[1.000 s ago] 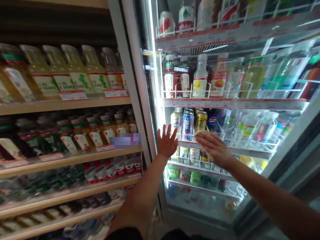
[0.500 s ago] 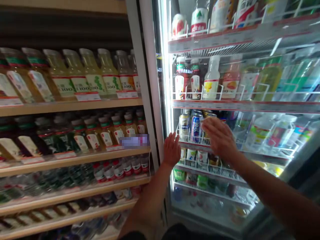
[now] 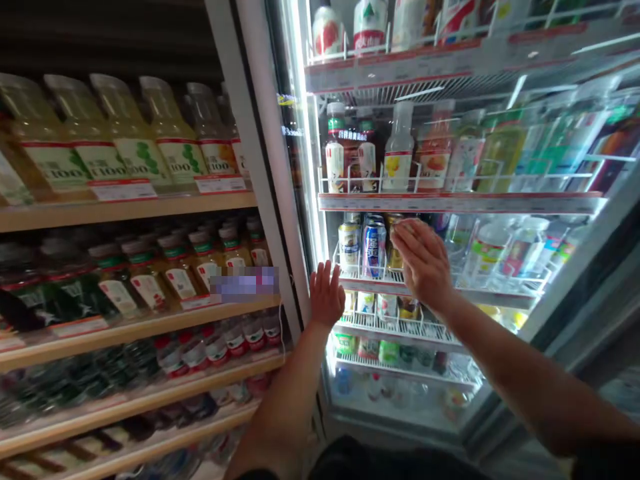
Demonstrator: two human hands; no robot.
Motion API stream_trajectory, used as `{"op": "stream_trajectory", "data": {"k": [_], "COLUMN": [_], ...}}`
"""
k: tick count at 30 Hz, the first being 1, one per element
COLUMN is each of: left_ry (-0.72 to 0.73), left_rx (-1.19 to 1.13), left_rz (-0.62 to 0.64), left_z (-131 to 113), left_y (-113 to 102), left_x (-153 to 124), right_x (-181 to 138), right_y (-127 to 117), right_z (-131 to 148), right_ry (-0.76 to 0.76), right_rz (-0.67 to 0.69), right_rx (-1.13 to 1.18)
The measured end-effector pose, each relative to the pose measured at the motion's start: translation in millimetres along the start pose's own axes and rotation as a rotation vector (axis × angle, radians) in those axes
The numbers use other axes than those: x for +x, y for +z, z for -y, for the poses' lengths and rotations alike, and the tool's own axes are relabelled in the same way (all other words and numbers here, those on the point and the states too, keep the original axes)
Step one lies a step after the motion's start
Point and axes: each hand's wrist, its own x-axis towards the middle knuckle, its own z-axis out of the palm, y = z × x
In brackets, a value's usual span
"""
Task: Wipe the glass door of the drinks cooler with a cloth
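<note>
My left hand (image 3: 327,293) is raised at the left edge of the lit drinks fridge, its fingers spread and nothing in it. My right hand (image 3: 424,263) is in front of the can shelf, fingers stretched out close together, palm turned mostly leftward. Just left of its fingertips stands a gold can (image 3: 395,253), partly covered by the hand. Whether they touch cannot be made out. Beside that are a blue can (image 3: 374,247) and a pale white-and-gold can (image 3: 349,247), both upright behind a white wire rail.
Bottled drinks fill the fridge shelf (image 3: 450,202) above the cans. More cans stand on lower racks (image 3: 400,327). To the left, a wooden shelf (image 3: 125,212) carries rows of juice bottles, with a grey upright frame (image 3: 253,133) between. A fridge door edge (image 3: 540,313) slants at right.
The view has shifted, so the shelves and fridge appear farther left. My right hand's fingers appear a little more bent, still by the cans. My left hand stays raised with its fingers spread.
</note>
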Motion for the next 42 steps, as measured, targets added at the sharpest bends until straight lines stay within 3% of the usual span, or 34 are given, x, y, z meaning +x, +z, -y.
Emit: {"op": "stream_trajectory", "data": {"k": [2, 6, 8, 10, 13, 15, 16, 19, 21, 24, 26, 28, 31, 33, 38, 42], "left_ry": [0.001, 0.019, 0.024, 0.007, -0.052, -0.057, -0.048, -0.003, 0.009, 0.009, 0.015, 0.022, 0.013, 0.009, -0.002, -0.022], "left_rx": [-0.002, -0.007, -0.011, -0.019, -0.028, -0.051, -0.070, -0.136, -0.162, -0.180, -0.191, -0.184, -0.132, -0.107, -0.088, -0.092], "left_rz": [-0.006, -0.001, 0.009, 0.008, -0.038, -0.071, -0.074, -0.037, -0.020, -0.028, -0.029, -0.015, 0.011, 0.003, -0.030, 0.019], "left_z": [-0.8, 2.4, 3.4, 0.8, -12.3, -25.5, -32.5, -53.4, -67.5, -89.9, -103.5, -113.2, -119.0, -119.7, -122.0, -120.8], "left_y": [0.7, 0.9, 0.6, 0.2, -0.6, -0.9, -0.8, 1.9, 6.4, 15.7, 21.9, 27.3, 33.7, 36.9, 40.8, 39.4], "left_x": [0.9, 1.7, 2.2, 2.6, 1.9, 0.2, -0.7, -1.3, 1.1, 7.2, 10.4, 11.7, 11.1, 10.2, 8.0, 4.3], "right_x": [-11.6, -74.5, -91.2, -90.3, -87.0, -102.5, -114.7, -144.9, -144.4, -129.6, -136.6, -163.7, -204.1, -202.7, -154.0, -186.1], "right_y": [5.2, 17.1, 8.6, -9.1, -33.2, -40.0, -41.3, -46.7, -57.1, -76.5, -81.8, -79.1, -76.0, -84.7, -107.9, -94.7], "right_z": [7.3, 31.6, 21.6, -5.2, -44.0, -50.7, -48.9, -45.9, -61.7, -100.6, -112.8, -105.7, -88.4, -96.0, -146.6, -121.7], "right_ry": [0.018, -0.321, -0.362, -0.227, 0.082, 0.138, 0.081, -0.162, -0.097, 0.218, 0.351, 0.404, 0.419, 0.433, 0.469, 0.374], "right_rz": [-0.001, 0.274, 0.326, 0.259, -0.005, -0.100, -0.067, 0.217, 0.223, -0.103, -0.261, -0.242, -0.028, -0.035, -0.285, -0.153], "right_rx": [0.031, 0.225, 0.208, 0.098, -0.080, -0.130, -0.121, -0.046, -0.075, -0.232, -0.304, -0.321, -0.264, -0.255, -0.299, -0.229]}}
